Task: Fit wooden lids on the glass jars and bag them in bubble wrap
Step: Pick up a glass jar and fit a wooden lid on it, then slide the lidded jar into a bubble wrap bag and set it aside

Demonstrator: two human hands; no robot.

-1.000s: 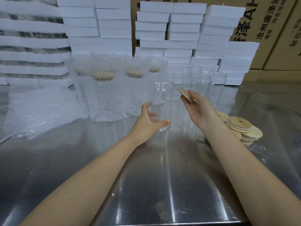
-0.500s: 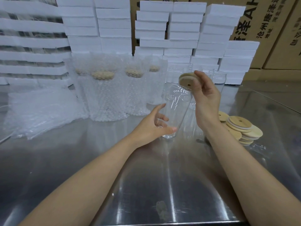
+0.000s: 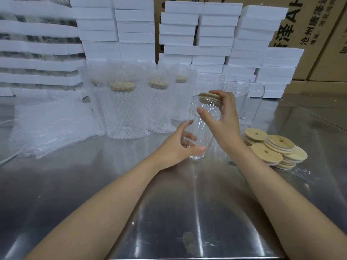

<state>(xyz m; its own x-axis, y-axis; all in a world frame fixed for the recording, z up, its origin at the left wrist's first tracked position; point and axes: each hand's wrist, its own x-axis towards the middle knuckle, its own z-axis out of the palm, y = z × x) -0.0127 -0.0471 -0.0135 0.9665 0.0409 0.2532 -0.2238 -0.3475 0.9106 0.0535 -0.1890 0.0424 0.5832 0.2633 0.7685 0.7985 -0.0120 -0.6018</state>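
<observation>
The fingers of the right hand curl over a wooden lid and pinch its rim, with the thumb lower down against the glass. The lid lies on the mouth of a clear jar, tilted a little (whether it is fully seated cannot be told). The left hand grips the jar near its base, thumb across the front and the fingers spread round the far side, seen through the glass. The jar leans slightly to the right, its base just over the desk; whether it touches is unclear.

Right of the right wrist is a loose pile of lids, each with a small hole. Behind the hands a few empty jars stand upright. Left of them stand bagged jars, lids showing through the bubble wrap. Further left, flat bubble bags lie in a heap. Stacks of white foam boxes line the back of the desk, with cartons behind them.
</observation>
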